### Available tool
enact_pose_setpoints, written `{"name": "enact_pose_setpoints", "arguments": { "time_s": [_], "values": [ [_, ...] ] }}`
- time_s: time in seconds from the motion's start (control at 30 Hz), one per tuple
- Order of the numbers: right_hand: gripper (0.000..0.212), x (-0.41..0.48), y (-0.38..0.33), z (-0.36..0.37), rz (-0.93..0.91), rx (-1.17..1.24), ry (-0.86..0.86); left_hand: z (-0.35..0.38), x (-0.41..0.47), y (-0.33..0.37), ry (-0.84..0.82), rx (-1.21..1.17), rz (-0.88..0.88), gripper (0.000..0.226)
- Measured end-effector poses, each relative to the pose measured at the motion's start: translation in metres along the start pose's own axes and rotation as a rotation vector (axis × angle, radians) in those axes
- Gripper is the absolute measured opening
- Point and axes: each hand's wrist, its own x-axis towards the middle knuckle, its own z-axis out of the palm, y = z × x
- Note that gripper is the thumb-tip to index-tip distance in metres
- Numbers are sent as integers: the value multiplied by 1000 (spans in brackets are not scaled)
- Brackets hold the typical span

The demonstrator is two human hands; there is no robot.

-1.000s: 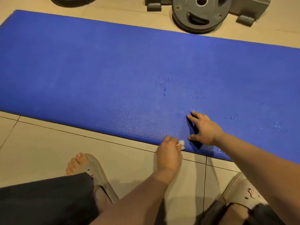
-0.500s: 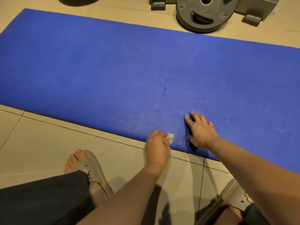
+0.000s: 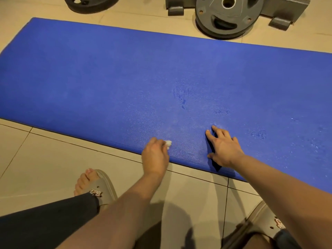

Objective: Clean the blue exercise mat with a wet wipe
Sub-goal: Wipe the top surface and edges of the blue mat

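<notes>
The blue exercise mat [image 3: 125,78] lies flat across the tiled floor, with damp streaks and droplets on its middle and right part. My left hand [image 3: 155,157] grips a small crumpled white wet wipe [image 3: 168,143] and holds it against the mat's near edge. My right hand [image 3: 223,147] rests on the mat a little to the right, fingers spread and straight, palm down. Most of the wipe is hidden inside my fingers.
A grey weight plate [image 3: 227,16] lies on a grey metal base [image 3: 285,8] just beyond the mat's far edge, and a black plate [image 3: 89,3] lies at the top left. My feet in beige sandals [image 3: 100,189] stand on the tiles before the mat.
My left hand has slid the wipe leftward along the mat's near edge, away from my right hand. The right hand has stayed pressed in about the same spot.
</notes>
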Motion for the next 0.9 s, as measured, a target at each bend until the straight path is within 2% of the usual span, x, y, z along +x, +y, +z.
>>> {"name": "enact_pose_setpoints", "arguments": {
  "time_s": [0.07,0.17,0.27,0.37,0.5,0.57,0.63,0.73,0.83,0.9],
  "values": [
    [97,0,0,0,1,0,-2,21,-22,22,-87,-87,113,13],
    [96,-1,2,2,0,9,2,40,-39,43,-226,-61,337,19],
    [96,-1,3,1,-7,9,5,35,-28,35,-183,90,509,23],
    [96,0,3,1,-6,6,-1,10,2,6,-102,205,459,27],
    [97,1,2,2,-5,-11,-2,-20,34,-21,24,342,248,9],
    [97,1,1,3,-6,-19,-4,-16,26,-18,16,324,213,11],
    [97,1,1,2,-8,-22,-8,-1,1,-7,-81,253,299,27],
    [97,1,1,2,-11,-26,-6,21,-40,15,-306,191,536,54],
    [96,1,1,3,-13,-30,-4,27,-50,25,-479,304,693,70],
    [96,1,2,3,-12,-33,-5,22,-39,19,-476,458,777,79]
  ]
}}
